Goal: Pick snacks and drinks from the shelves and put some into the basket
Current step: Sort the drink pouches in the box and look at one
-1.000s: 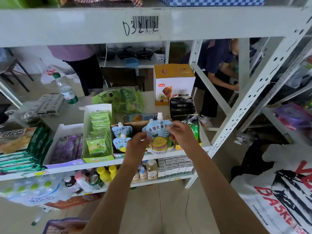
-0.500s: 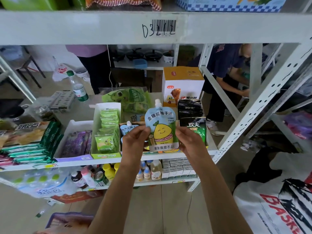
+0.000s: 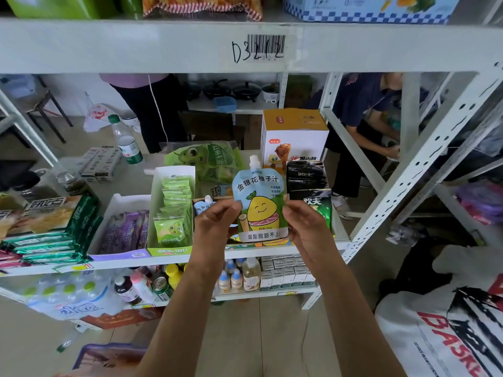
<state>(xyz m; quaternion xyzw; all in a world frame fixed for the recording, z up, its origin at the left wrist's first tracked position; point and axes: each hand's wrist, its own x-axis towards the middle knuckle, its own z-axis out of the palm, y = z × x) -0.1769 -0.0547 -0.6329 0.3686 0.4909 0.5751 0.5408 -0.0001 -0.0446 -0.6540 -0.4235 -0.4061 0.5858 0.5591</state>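
A light-blue juice pouch [image 3: 260, 198] with a white spout and a smiling yellow fruit on its front stands upright in front of the middle shelf. My left hand [image 3: 215, 227] pinches its left edge and my right hand [image 3: 304, 229] pinches its right edge. More pouches of the same kind [image 3: 202, 206] sit in a cardboard box behind my left hand. A purple basket [image 3: 109, 357] shows at the bottom left edge, mostly cut off.
The middle shelf [image 3: 174, 261] holds green snack packets [image 3: 172, 210], purple bars [image 3: 123, 232], black-green bags [image 3: 309, 186] and an orange-white box [image 3: 294, 137]. Small bottles [image 3: 239, 276] line the lower shelf. Two people stand behind the rack. A white printed bag [image 3: 446, 330] lies at the right.
The pouch has come up out of its box and now faces me upright, held at both edges. My view has moved closer to the shelf.
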